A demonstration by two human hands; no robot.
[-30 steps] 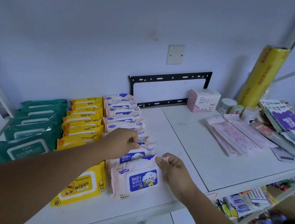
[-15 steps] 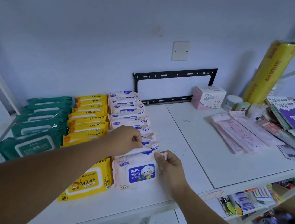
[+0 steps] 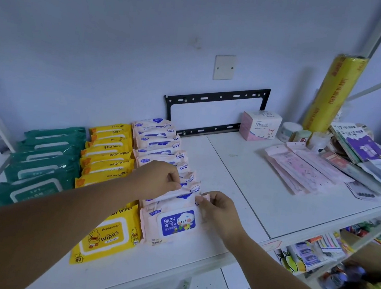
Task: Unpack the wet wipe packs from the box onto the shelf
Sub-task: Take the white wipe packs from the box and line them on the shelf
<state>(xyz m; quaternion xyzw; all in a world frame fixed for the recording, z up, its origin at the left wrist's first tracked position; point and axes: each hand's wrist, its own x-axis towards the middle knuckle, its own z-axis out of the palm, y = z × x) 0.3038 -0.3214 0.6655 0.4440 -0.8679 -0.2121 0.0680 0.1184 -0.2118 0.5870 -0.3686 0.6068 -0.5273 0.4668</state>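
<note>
Pink soft-plastic baby wipe packs (image 3: 158, 145) stand in a leaning row on the white shelf (image 3: 239, 185), running from the wall toward me. The front pack (image 3: 171, 223) lies tipped back, its blue label facing up. My left hand (image 3: 157, 181) is curled over the row and pinches the top edge of the second pack (image 3: 179, 194), the one just behind the front one. My right hand (image 3: 217, 209) pinches the front pack's upper right corner seam between thumb and fingertips. I judge I am squaring these last two into line. The box itself is not plainly in view.

The row leans like dominoes, so if I let go of the second pack before it is propped, I expect the packs behind it to slump forward onto the front one. The front pack sits near the shelf's front edge, and a shove from behind could slide it over. I hold it only by a thin seam of slick film, which could slip free if I tug. The yellow soft-plastic wipe packs (image 3: 110, 154) lie just beside on my left, with the dark green wipe packs (image 3: 45, 158) beyond them, and my left forearm passes over the yellow row, so a careless sweep could drag those askew.
</note>
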